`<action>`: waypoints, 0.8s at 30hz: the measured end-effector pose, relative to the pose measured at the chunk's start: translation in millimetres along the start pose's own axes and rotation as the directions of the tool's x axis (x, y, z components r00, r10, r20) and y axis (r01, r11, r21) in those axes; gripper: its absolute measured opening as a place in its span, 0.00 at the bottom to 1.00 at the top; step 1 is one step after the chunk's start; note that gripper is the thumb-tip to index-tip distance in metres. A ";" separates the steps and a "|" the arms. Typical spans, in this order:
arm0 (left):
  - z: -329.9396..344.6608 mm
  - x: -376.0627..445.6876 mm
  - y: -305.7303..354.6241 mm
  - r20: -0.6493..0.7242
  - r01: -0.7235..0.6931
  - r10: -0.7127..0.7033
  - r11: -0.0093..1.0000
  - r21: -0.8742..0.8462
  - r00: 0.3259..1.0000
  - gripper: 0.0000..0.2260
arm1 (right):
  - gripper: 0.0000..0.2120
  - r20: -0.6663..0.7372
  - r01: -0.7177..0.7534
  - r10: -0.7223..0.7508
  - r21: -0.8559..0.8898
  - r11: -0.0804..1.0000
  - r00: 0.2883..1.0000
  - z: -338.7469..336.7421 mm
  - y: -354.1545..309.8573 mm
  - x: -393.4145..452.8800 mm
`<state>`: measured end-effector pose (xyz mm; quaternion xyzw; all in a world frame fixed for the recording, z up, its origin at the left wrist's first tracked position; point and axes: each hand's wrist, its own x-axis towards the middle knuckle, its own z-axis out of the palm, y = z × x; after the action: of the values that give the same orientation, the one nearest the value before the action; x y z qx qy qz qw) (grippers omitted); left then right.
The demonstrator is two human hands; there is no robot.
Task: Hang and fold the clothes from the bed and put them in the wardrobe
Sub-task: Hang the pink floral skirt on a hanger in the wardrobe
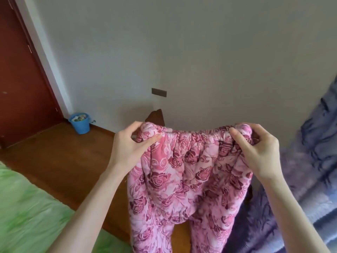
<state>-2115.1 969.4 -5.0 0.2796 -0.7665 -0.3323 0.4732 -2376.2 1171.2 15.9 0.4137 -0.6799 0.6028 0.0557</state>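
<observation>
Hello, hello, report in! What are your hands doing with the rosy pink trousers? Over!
Left hand and right hand each grip an end of the waistband. Pink trousers held up, legs hanging. Nothing in the way. Over.

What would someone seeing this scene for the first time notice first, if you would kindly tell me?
The eye goes first to the pink rose-patterned trousers, held up in the middle by their elastic waistband, the left hand and right hand pinching a corner each, legs hanging down. Next come the green bedding at lower left and the small blue bucket on the wooden floor beside the red-brown door.
</observation>
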 end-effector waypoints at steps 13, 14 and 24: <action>90.8 124.8 -43.6 -0.284 0.137 -0.125 0.990 0.022 0.951 0.15 | 0.11 0.265 -0.018 -0.042 0.223 0.975 0.963 87.8 111.3 181.9; 92.8 133.1 -46.2 -0.295 0.142 -0.128 0.990 0.025 0.947 0.14 | 0.13 0.279 -0.027 -0.041 0.238 0.971 0.959 95.1 114.3 192.5; 75.3 194.6 -69.0 -0.496 0.112 -0.068 0.992 0.060 0.866 0.12 | 0.16 0.378 -0.118 -0.069 0.450 0.885 0.923 189.2 117.2 266.6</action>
<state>-2252.9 800.2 21.7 0.4107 -0.6203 -0.2384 0.6243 -2543.7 867.2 27.9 0.5158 -0.5185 0.6559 -0.1868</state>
